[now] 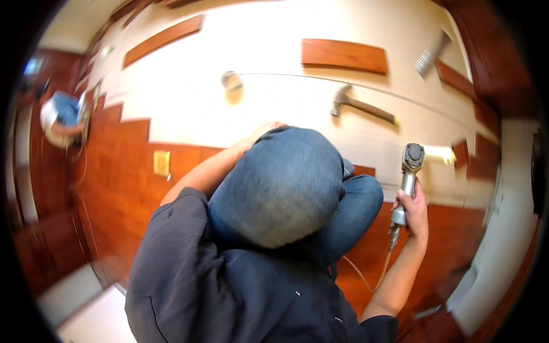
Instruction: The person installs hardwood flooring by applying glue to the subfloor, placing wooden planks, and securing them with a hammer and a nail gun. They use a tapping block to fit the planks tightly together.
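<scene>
My right hand (416, 210) is wrapped around the silver grip of an air tool (408, 182) — its black round head points away from me, and a thin hose (384, 274) hangs from its lower end. The tool is to the right of my bent knees, over the edge where the red-brown floorboards (117, 171) meet the pale underlay (183, 114). My left hand (271, 127) is mostly hidden behind my denim-covered knee (280, 188) — I cannot tell whether it is spread or gripping anything. Ahead of me on the underlay lie a hammer (366, 107) and a loose plank (344, 56). Far to my left is another person (63, 120), small and blurred
</scene>
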Tool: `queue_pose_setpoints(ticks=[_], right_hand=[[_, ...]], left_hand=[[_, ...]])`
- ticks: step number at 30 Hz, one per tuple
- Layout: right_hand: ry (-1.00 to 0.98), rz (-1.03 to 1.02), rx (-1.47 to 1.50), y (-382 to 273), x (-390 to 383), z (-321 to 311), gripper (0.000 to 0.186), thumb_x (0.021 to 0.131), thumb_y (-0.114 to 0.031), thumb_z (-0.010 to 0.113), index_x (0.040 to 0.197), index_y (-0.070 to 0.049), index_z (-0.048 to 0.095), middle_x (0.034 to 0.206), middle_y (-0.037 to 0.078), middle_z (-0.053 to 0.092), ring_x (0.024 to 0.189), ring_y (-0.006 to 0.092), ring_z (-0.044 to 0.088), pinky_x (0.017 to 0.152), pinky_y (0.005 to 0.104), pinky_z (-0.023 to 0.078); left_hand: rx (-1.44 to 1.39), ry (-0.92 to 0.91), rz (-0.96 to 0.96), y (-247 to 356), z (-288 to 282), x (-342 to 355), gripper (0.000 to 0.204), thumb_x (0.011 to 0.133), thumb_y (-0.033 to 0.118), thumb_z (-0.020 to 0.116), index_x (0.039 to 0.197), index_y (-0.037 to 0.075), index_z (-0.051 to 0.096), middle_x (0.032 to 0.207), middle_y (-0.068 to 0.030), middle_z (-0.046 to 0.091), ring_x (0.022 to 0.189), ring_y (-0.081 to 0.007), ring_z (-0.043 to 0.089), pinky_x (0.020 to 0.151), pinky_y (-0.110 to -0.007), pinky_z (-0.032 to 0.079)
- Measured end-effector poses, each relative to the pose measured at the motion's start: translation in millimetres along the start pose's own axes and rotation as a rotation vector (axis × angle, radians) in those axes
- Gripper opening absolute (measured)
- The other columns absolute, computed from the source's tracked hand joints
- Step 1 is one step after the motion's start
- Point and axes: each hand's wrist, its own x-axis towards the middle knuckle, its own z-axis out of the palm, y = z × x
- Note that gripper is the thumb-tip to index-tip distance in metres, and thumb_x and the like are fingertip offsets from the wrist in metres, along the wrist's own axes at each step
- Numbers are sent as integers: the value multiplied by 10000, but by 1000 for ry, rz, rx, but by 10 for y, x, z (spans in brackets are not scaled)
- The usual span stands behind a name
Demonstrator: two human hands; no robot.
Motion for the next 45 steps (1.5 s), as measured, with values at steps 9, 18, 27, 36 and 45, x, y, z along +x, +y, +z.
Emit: queue_pose_setpoints(ticks=[9, 18, 27, 36, 45], right_hand=[[66, -146, -1116, 1401, 2675, -3, 948, 923, -243, 705, 1650, -52, 126, 1317, 368, 620, 1207, 506, 629, 1069, 515, 480], [267, -159, -1209, 1338, 3227, 149, 992, 931, -211, 730, 1668, -79, 80, 1454, 329, 541, 1318, 470, 558, 1128, 491, 438], [357, -55, -1435, 578, 3064, 711, 863, 916, -193, 722, 1621, -59, 244, 1558, 268, 405, 1425, 432, 427, 1197, 515, 365], [-48, -538, -1279, 43, 2999, 2349, 700, 877, -133, 748, 1491, 2, 441, 1539, 285, 403, 1420, 469, 401, 1187, 521, 354], [-449, -710, -1207, -211, 3019, 5204, 707, 872, -158, 748, 1493, 7, 451, 1591, 290, 357, 1449, 459, 374, 1222, 518, 320]], left_hand=[[-48, 153, -1093, 264, -204, -3772, 455, 941, 435, 564, 1164, 75, 727, 1190, -223, 723, 1143, -409, 668, 950, -492, 538], [-303, 323, -1250, -81, -16, -4558, 316, 934, 304, 580, 1107, 84, 726, 1144, -191, 717, 1122, -389, 663, 950, -478, 537], [-3, 467, -885, -1222, -689, -3831, 196, 933, 166, 577, 1037, 88, 724, 1082, -165, 711, 1082, -375, 662, 937, -465, 541], [31, 629, -611, -2583, -1155, -2687, 292, 822, -34, 565, 921, 161, 759, 1014, -147, 679, 1053, -351, 652, 936, -440, 542], [-196, 495, -536, -3031, -1093, -1771, 217, 818, 90, 617, 956, 183, 757, 1077, -98, 667, 1074, -313, 612, 956, -459, 512]])
